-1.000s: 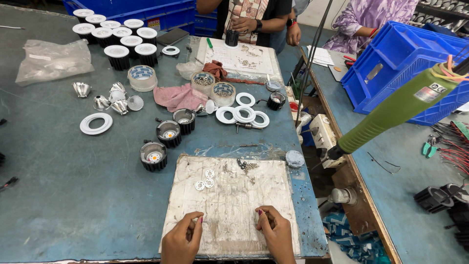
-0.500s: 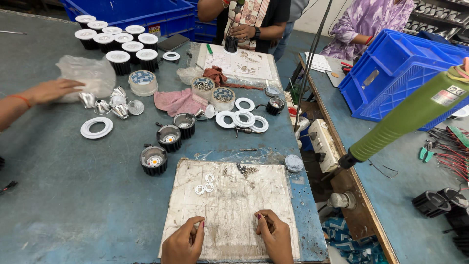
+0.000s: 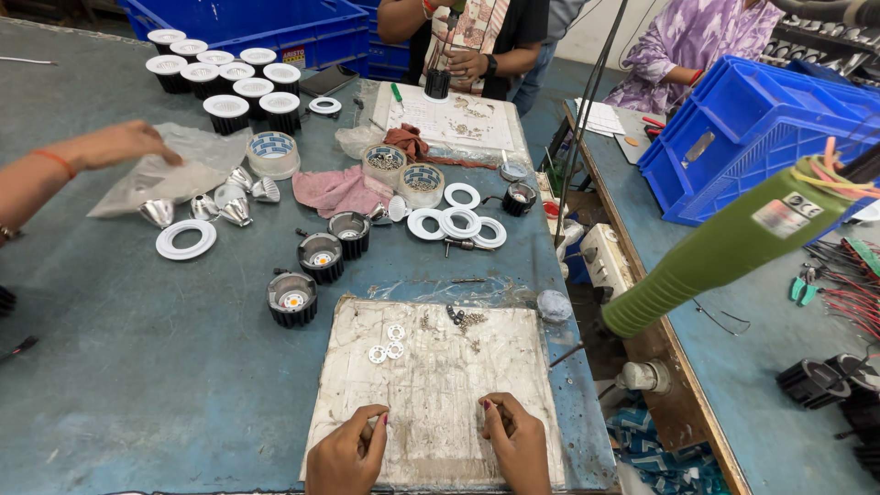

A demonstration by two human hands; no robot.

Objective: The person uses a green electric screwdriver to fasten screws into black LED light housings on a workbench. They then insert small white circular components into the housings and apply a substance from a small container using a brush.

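My left hand (image 3: pixel 346 451) and right hand (image 3: pixel 515 442) each pinch something too small to identify on the worn board (image 3: pixel 431 385); three black lamp housings (image 3: pixel 321 256) sit unfinished, washers (image 3: pixel 387 343) unused.

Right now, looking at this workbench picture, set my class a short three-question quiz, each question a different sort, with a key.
1. True or false: both of the person's hands, left hand and right hand, rest on the worn white board.
2. What lies on the board's upper left part? A) small white washers B) a hammer C) a blue cup
3. Fill in: the three black lamp housings stand on the ____ table.

Key: 1 true; 2 A; 3 blue-grey
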